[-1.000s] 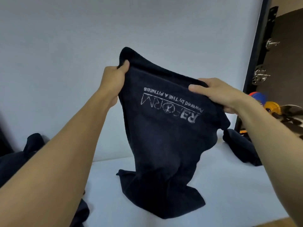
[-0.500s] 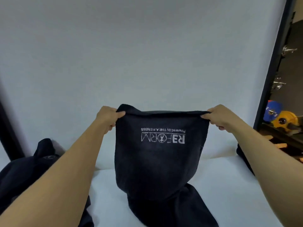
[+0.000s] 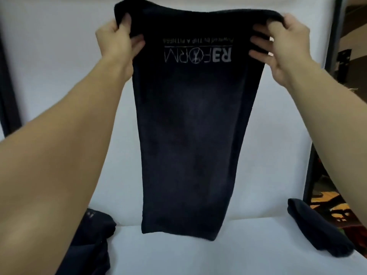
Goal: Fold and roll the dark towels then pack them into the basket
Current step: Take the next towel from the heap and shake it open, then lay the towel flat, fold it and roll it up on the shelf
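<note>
A dark towel [image 3: 194,126] with an upside-down grey printed logo hangs full length in front of me, its lower edge just above the white table [image 3: 218,259]. My left hand [image 3: 117,40] grips its top left corner and my right hand [image 3: 282,42] grips its top right corner, both held high and apart. No basket shows in the view.
A heap of dark towels [image 3: 93,239] lies at the table's left, partly behind my left arm. Another dark towel [image 3: 317,231] lies at the table's right edge. A white wall stands behind; a dark door frame [image 3: 333,56] runs down the right.
Both hands have lifted the towel higher and spread its top edge. The towel's lower part, bunched on the table before, now hangs straight and clear of it.
</note>
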Demonstrator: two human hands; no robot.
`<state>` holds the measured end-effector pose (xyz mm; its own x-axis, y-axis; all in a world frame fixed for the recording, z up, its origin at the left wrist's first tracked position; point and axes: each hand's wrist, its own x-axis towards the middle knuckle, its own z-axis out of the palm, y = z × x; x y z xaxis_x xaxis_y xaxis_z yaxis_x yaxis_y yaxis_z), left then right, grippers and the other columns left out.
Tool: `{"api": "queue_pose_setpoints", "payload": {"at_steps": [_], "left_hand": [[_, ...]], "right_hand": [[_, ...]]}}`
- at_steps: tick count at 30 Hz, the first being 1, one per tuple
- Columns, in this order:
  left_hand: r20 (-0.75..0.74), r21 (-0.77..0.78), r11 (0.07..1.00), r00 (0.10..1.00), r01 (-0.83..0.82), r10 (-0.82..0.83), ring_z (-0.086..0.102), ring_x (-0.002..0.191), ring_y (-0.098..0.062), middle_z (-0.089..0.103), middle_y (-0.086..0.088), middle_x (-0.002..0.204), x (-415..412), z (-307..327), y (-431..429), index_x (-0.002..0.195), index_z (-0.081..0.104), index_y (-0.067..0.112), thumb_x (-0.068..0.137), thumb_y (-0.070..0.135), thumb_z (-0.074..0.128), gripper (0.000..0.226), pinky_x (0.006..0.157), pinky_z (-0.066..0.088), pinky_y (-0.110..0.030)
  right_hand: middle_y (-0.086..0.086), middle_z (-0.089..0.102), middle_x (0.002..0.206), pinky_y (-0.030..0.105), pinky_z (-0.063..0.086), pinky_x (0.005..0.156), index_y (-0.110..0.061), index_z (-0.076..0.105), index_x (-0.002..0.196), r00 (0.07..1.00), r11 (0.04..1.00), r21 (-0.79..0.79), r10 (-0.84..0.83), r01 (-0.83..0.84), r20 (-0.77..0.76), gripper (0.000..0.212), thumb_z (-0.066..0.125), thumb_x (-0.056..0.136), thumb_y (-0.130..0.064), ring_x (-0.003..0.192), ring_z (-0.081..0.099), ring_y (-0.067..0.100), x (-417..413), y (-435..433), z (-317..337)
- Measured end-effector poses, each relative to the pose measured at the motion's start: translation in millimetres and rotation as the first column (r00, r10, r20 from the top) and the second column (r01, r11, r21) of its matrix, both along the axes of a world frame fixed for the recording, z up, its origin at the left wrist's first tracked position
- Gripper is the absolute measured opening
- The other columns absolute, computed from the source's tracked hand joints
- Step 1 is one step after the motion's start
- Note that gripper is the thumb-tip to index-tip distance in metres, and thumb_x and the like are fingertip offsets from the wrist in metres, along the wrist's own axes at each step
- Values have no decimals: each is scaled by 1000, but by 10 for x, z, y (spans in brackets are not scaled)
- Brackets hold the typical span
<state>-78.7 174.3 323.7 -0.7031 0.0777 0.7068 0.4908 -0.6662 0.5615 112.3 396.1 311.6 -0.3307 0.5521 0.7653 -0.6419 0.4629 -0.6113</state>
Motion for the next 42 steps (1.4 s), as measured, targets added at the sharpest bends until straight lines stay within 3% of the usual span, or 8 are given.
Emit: {"api": "queue_pose_setpoints", "payload": {"at_steps": [8, 15, 21, 24, 28, 33, 37, 42], "left_hand": [[8, -26, 995, 996, -92, 92, 65, 68, -15, 70, 3, 89, 549, -27, -475, 88, 67, 18, 96, 25, 58, 14, 69, 56, -26], [97, -282, 945, 975, -167, 202, 41, 62, -15, 46, -4, 72, 834, -909, -920, 69, 48, 16, 78, 19, 68, 21, 58, 33, -28], [321, -620, 771, 943, 143, 83, 71, 75, -19, 75, -3, 78, 852, -2454, -1320, 81, 74, 9, 81, 24, 76, 15, 71, 58, -29], [486, -752, 554, 868, 358, 98, 71, 92, -28, 76, -8, 91, 775, -3209, -1447, 93, 75, 7, 80, 28, 78, 24, 89, 56, -41], [565, -808, 292, 814, 511, 138, 65, 86, -28, 73, -8, 92, 665, -3926, -1455, 91, 73, 2, 81, 28, 77, 28, 79, 52, -36], [594, -763, 411, 792, 498, 143, 70, 97, -26, 75, -7, 101, 298, -4084, -1107, 105, 72, 9, 94, 24, 63, 20, 81, 55, -38], [508, -765, 575, 821, 290, 262, 70, 92, -22, 74, -5, 97, -156, -4035, -601, 99, 71, 12, 95, 22, 62, 14, 79, 56, -38], [302, -888, 452, 846, 83, 440, 69, 88, -30, 72, -13, 87, -725, -4218, -59, 83, 70, 5, 88, 31, 69, 26, 84, 57, -43]], "right_hand": [[0, 74, 96, 37, 59, 80, -22, 62, 95, 1000, 999, -24, 24, -24, -20, 8, 54, 94, -23, 91, 73, 17, 553, -369, -20], [-3, 51, 55, 32, 57, 62, -21, 58, 80, 917, 1000, -20, -13, 23, 399, 7, 60, 86, -23, 48, 47, 12, 1024, -693, -649], [3, 48, 60, 33, 56, 62, -13, 54, 77, 434, 1000, 31, -29, 3, 900, 13, 55, 90, -14, 47, 40, 13, 1179, -779, -1832], [6, 53, 61, 34, 57, 66, -6, 58, 81, 150, 997, 39, -30, -59, 988, 9, 58, 90, -9, 49, 44, 15, 1210, -750, -2505], [5, 53, 65, 31, 58, 68, -4, 60, 82, -41, 995, 11, -15, -98, 999, 15, 64, 89, -17, 59, 47, 16, 1125, -606, -3124], [3, 73, 103, 34, 59, 78, -11, 72, 101, 123, 988, -153, 156, -28, 980, 23, 62, 91, -30, 97, 68, 24, 758, -214, -3421], [1, 70, 86, 29, 53, 66, -12, 66, 92, 380, 973, -210, 160, 95, 911, 16, 58, 95, -25, 73, 64, 15, 266, 85, -3537], [0, 51, 67, 36, 52, 67, -14, 45, 64, 450, 947, -179, 41, 268, 892, 30, 59, 91, -15, 63, 50, 17, -400, 503, -3943]]}}
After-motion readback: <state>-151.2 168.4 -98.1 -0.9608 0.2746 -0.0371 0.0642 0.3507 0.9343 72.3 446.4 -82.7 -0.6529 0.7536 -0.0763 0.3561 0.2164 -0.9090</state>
